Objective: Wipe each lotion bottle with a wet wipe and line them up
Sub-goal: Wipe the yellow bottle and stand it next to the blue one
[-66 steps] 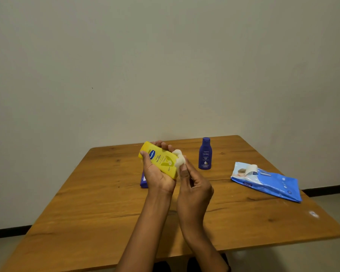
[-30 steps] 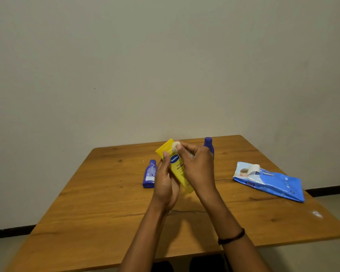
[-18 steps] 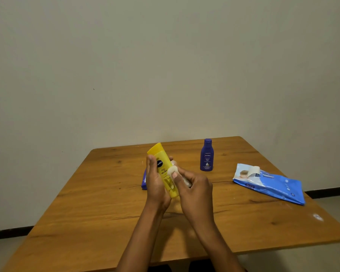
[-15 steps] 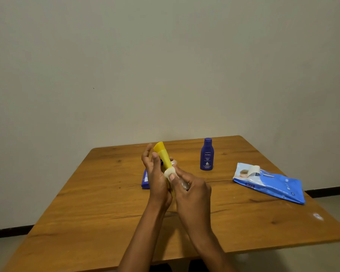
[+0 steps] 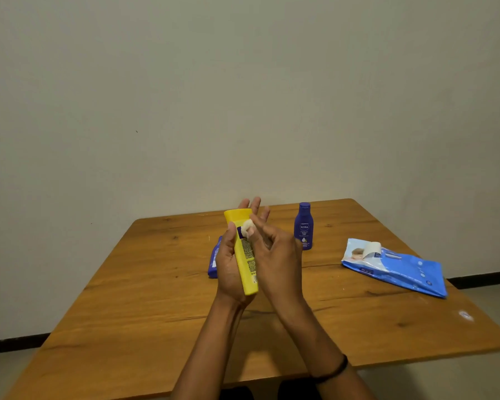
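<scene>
My left hand (image 5: 227,261) holds a yellow lotion bottle (image 5: 244,252) above the wooden table (image 5: 156,298), back label toward me, thumb on its near side and fingers showing behind its top. My right hand (image 5: 274,255) pinches a small wadded white wet wipe (image 5: 247,226) and presses it on the upper part of the yellow bottle. A dark blue lotion bottle (image 5: 303,226) stands upright farther back on the right. Another blue bottle (image 5: 214,259) lies flat on the table, mostly hidden behind my left hand.
A blue pack of wet wipes (image 5: 396,267) lies on the right side of the table with its flap lifted. A plain wall stands right behind the table's far edge. A small white spot (image 5: 464,315) marks the table near the right corner.
The yellow bottle has been turned in my left hand, from its front label to its narrow edge to its back label. The wipe has moved up to the bottle's upper part.
</scene>
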